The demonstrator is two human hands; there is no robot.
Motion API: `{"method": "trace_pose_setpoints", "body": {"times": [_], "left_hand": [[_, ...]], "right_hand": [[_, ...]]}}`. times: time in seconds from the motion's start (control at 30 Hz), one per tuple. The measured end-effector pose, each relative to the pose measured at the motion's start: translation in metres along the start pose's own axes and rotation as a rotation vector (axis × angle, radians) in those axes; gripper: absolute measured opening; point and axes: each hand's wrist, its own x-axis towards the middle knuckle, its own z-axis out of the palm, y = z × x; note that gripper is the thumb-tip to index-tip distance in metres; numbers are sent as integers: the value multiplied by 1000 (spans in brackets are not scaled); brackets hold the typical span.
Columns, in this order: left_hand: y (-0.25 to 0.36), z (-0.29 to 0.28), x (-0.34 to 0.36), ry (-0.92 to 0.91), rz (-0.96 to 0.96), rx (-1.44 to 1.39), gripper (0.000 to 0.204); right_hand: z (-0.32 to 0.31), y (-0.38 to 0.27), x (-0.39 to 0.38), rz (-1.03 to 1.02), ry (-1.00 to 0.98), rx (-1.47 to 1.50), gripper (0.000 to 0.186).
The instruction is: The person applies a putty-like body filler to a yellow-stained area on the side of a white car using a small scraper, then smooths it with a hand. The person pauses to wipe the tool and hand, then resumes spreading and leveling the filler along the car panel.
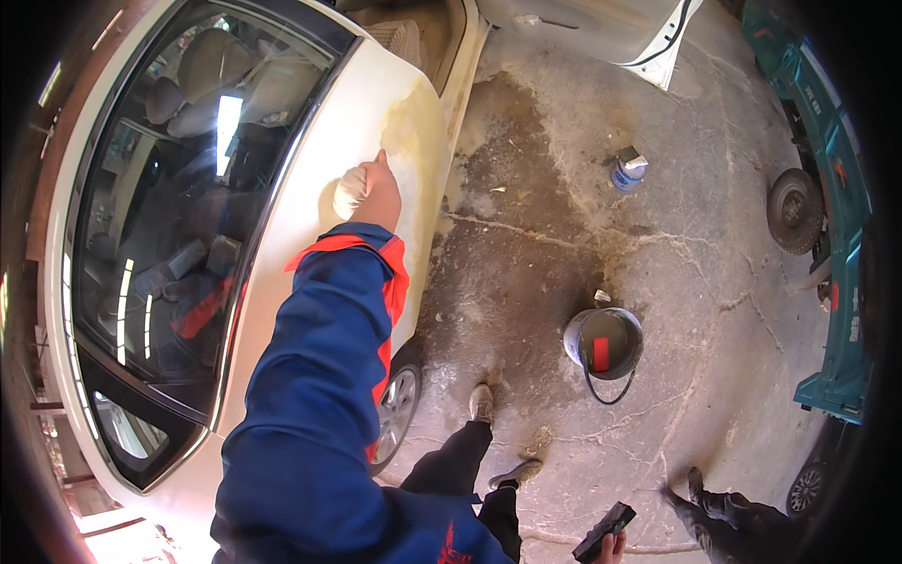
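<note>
My left hand (381, 195), in a blue sleeve with a red cuff, rests on the rear side panel (362, 108) of a cream-white car. A bunched white cloth (350, 193) is in its grip, and one finger points along the panel. Just past that fingertip lies a yellowish, sanded-looking patch (404, 127). At the bottom edge, away from the car, my right hand (612, 547) is partly cut off by the frame. Its fingers are closed round a black sanding block (604, 532).
A bucket (570, 340) of murky water with a red piece (600, 353) in it stands on the wet concrete floor. Beyond it is a blue can (628, 177). An open car door (601, 33) juts out ahead. A teal vehicle (846, 310) and another person's legs (728, 517) are at right.
</note>
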Motion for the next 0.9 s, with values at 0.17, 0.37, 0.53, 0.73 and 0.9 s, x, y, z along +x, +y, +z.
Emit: {"method": "trace_pose_setpoints", "body": {"times": [0.17, 0.37, 0.53, 0.73, 0.9], "left_hand": [[7, -7, 20, -64, 24, 94, 72], [13, -4, -24, -27, -25, -166, 55], [-3, 0, -106, -152, 82, -254, 47], [41, 1, -259, -166, 299, -481, 35], [83, 30, -386, -312, 550, -762, 41]], "right_hand": [[31, -21, -6, -44, -88, -24, 51], [45, -38, -14, -166, -164, 130, 39], [43, -50, -7, -174, -167, 171, 45], [33, -67, 23, -156, -307, 268, 40], [22, -84, 51, -161, -532, 422, 30]]}}
